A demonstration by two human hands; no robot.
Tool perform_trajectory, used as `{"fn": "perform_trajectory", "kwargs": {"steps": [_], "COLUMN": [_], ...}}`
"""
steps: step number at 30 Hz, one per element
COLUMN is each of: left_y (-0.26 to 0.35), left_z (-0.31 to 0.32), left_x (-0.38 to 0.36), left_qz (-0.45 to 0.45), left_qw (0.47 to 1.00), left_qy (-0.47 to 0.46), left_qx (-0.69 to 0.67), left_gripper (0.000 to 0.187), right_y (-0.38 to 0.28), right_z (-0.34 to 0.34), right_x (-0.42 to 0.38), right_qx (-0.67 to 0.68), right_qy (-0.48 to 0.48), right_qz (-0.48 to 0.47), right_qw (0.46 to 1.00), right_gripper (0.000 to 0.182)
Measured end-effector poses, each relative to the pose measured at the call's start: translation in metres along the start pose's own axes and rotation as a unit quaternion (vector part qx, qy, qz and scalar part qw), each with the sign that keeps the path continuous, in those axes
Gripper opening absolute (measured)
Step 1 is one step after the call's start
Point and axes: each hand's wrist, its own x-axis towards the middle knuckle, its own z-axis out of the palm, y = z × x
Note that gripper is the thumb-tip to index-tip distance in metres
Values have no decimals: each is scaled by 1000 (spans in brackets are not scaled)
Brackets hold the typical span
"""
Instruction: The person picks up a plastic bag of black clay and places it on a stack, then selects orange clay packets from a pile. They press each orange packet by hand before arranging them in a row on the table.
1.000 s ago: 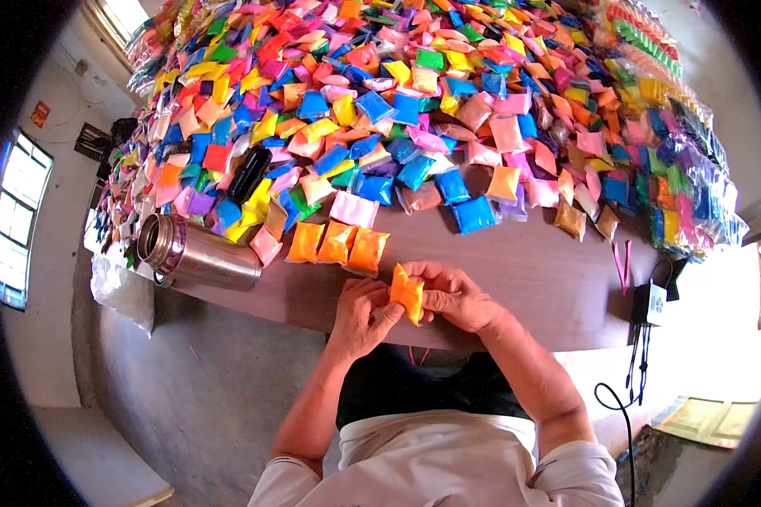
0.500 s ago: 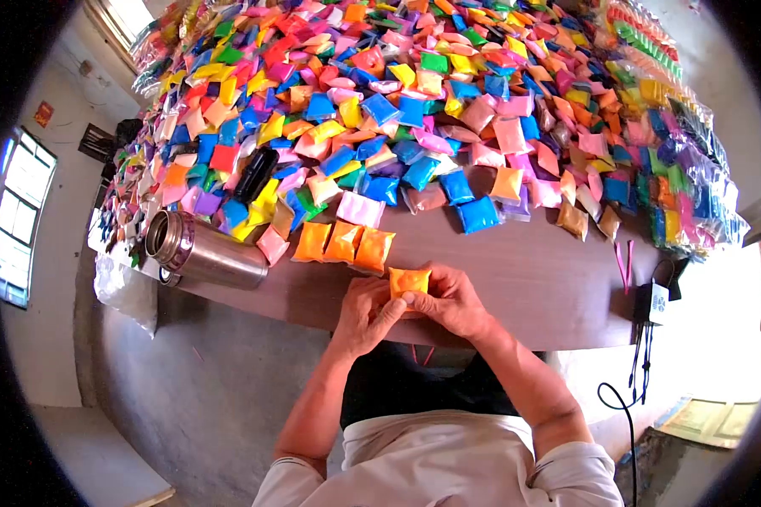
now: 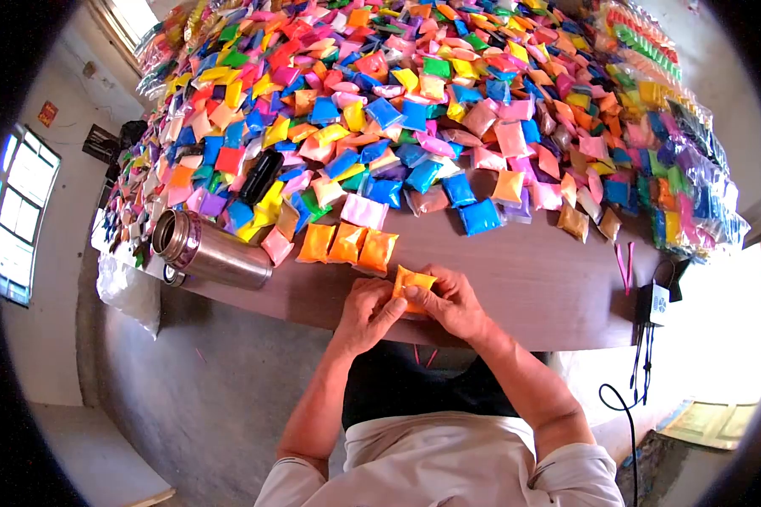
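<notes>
Orange powder sachet, a small square of clear plastic packed with bright orange filling, is what I see pinched between both hands at the near edge of the brown wooden worktop. Before it, though, the bigger things. The worktop fills most of my view, and its far half is buried under a huge heap of small plastic sachets in pink, blue, yellow, green, orange and red, lying loosely over one another. On the left, near the worktop's edge, a steel flask lies on its side with its open mouth turned left. A long black pouch-like object sits among the sachets beyond it; I cannot tell what it is. Just ahead of the hands, a short row of three orange sachets lies side by side, touching one another, at the near fringe of the heap.

The left hand and right hand are together, fingers closed on the held sachet from either side, thumbs pressing on its face. The sachet looks plump, slightly crumpled, tilted a little, and sits just above or on the wood; I cannot tell which. It is near the row of three, not touching it.
</notes>
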Motion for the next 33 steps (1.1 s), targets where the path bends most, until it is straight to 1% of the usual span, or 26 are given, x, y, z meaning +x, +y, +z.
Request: {"fn": "perform_trajectory", "kwargs": {"steps": [2,3,4,5,6,8,11,14,15,17,18,19,21,25,27,30,31,33], "left_y": [0,2,3,4,4,4,4,6,5,6,7,7,5,4,1,-1,-2,-3], "left_z": [0,2,3,3,2,2,2,0,-2,-4,-5,-5,-5,0,1,2,2,5], "left_x": [1,2,3,3,3,3,3,3,2,1,-1,-2,-1,1,1,1,1,0], "left_qz": [10,31,52,52,55,57,59,57,44,30,-5,-41,-34,-18,-9,-1,-3,0], "left_qw": [1000,999,998,998,997,997,996,997,999,999,1000,999,999,1000,1000,1000,1000,999], "left_qy": [4,15,25,25,20,15,23,22,11,0,-6,-12,-8,-3,6,18,22,35], "left_qx": [9,20,31,30,41,52,58,41,25,10,-8,-26,-23,-9,-2,-1,-7,-3], "left_gripper": [39,39,39,39,39,38,38,40,41,41,42,43,42,41,40,39,39,39], "right_y": [-7,-5,0,2,2,1,-2,2,1,-6,-8,-6,1,7,3,-5,-4,0], "right_z": [7,5,0,-3,-3,-3,1,-1,-2,-5,-7,-10,-16,-14,-11,-4,-4,-7], "right_x": [-1,0,1,2,1,0,-1,0,0,2,2,2,2,2,0,0,0,0], "right_qx": [-22,-22,-48,-74,-74,-15,20,24,25,134,165,165,11,-10,25,58,57,27], "right_qy": [53,53,32,10,11,5,6,15,15,17,-1,-1,-32,-6,-2,11,10,-39], "right_qz": [-8,-7,-11,-15,-15,12,23,26,26,59,77,77,73,55,34,45,44,11], "right_qw": [998,998,998,997,997,1000,1000,999,999,989,983,983,997,998,999,997,997,999], "right_gripper": [18,18,19,19,19,19,19,23,23,29,30,30,27,25,25,29,29,33]}}
